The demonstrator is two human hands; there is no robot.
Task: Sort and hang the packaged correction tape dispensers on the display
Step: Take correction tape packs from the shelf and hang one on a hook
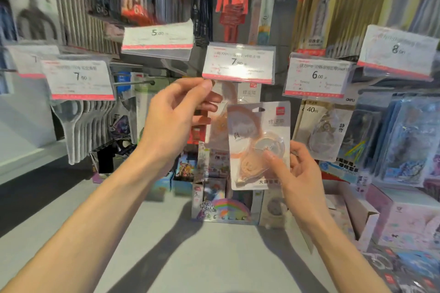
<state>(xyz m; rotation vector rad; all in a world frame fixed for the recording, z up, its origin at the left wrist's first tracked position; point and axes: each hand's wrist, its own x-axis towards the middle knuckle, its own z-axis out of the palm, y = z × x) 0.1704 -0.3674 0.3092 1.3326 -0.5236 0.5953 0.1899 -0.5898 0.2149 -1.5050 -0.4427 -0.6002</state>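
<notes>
My right hand [298, 169] grips a packaged orange correction tape dispenser [258, 145] by its lower right part and holds it upright, its hang hole at the top. My left hand [181, 112] pinches the lower left corner of the 7.90 price tag [238, 63] at the front of the centre hook. Behind the held pack, more orange correction tape packs [247, 93] hang under that tag. To the right, a pack marked 40m [321, 126] hangs under the 6.00 tag [317, 76].
Another 7.90 tag [79, 78] with clear hanging items sits at the left, next to a bare hook [135, 83]. Boxes of cards and toys [221, 200] stand on the grey shelf below. Blue packs [404, 140] crowd the right side.
</notes>
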